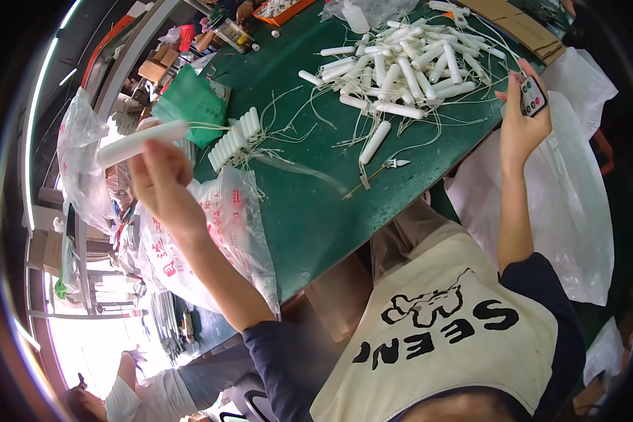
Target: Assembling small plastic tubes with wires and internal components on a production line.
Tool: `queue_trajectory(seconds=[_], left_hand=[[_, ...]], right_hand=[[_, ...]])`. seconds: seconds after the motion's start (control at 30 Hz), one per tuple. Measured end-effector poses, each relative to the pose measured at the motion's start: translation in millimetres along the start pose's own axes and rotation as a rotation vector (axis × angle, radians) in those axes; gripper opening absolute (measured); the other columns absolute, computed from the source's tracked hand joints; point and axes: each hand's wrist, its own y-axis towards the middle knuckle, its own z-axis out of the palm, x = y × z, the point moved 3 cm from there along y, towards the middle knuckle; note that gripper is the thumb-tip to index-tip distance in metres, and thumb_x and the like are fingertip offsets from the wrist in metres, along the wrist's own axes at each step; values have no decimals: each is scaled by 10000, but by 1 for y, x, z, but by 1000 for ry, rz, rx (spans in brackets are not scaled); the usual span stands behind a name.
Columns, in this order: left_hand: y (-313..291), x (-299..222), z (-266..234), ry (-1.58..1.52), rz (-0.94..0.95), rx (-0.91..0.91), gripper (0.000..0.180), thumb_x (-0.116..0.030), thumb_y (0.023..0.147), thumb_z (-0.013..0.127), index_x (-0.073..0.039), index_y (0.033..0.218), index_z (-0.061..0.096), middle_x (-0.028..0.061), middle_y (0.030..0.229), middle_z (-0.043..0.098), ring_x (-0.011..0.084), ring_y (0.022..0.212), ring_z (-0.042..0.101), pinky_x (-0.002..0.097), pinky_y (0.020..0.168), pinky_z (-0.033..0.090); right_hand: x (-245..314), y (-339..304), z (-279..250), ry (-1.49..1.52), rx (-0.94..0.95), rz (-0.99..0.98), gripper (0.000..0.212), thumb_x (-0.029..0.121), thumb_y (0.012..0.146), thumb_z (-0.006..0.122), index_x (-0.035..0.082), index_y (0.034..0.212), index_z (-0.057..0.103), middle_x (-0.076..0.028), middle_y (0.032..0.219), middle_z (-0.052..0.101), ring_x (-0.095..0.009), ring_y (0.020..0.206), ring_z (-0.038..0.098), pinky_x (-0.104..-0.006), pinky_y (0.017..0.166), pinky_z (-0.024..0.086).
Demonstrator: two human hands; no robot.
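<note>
Raised at the left, my left hand (163, 184) pinches a white tube (137, 142), slightly blurred, with thin pale wires trailing from its right end. My right hand (519, 133), off the table's right side, is closed around a small remote control (533, 97) with dark and red buttons facing up. Between the hands, a tangled heap of white wired tubes (408, 74) covers the far part of the green table (309, 225). A single tube (375, 143) lies in front of the heap, beside a small white-tipped piece (397, 163). Nearer my left hand, several tubes (233, 143) lie side by side in a row.
A clear plastic bag with red print (221, 218) hangs over the table's left edge. Beyond it is a green bag (193, 102). An orange tray (283, 13) and cardboard (517, 28) lie at the far side. White sheeting (548, 211) drapes at the right. Another person (158, 390) is at lower left.
</note>
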Motion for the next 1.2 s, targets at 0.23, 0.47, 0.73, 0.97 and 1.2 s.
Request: queue_trajectory(seconds=[0.23,0.47,0.73,0.97,1.2], left_hand=[[-36,-9,21,-70,-83,329,212,-159,929,467,-7,1061,530,-62,602,398,3,505,276,182,453,177],[-56,-25,30,-253,-227,591,210,-138,901,487,28,1022,531,5,758,538,17,556,352,180,489,262],[-97,-30,94,-151,-415,960,226,-163,887,523,32,1002,525,109,748,616,81,666,529,240,588,409],[-111,-8,113,-6,-216,994,302,-192,863,566,27,1057,492,94,529,480,102,473,445,269,458,333],[-87,3,95,-156,-449,777,384,-146,905,319,51,1235,323,11,576,433,93,541,406,239,530,346]], right_hand=[[-14,9,-11,-680,441,-38,208,91,864,529,72,1052,616,-121,975,639,-207,810,636,-289,681,498],[10,11,-21,-929,258,-496,193,117,873,526,77,1034,625,-91,925,641,-203,772,622,-274,646,476],[55,-66,12,501,1197,712,274,164,742,719,-5,931,616,-10,724,588,-42,532,498,-171,480,407],[50,-88,9,298,1235,568,332,138,671,774,3,933,621,-14,756,623,-50,668,544,-209,588,442],[36,-93,-3,240,1374,621,294,156,698,750,2,913,622,-18,684,602,-59,590,511,-211,553,420]])
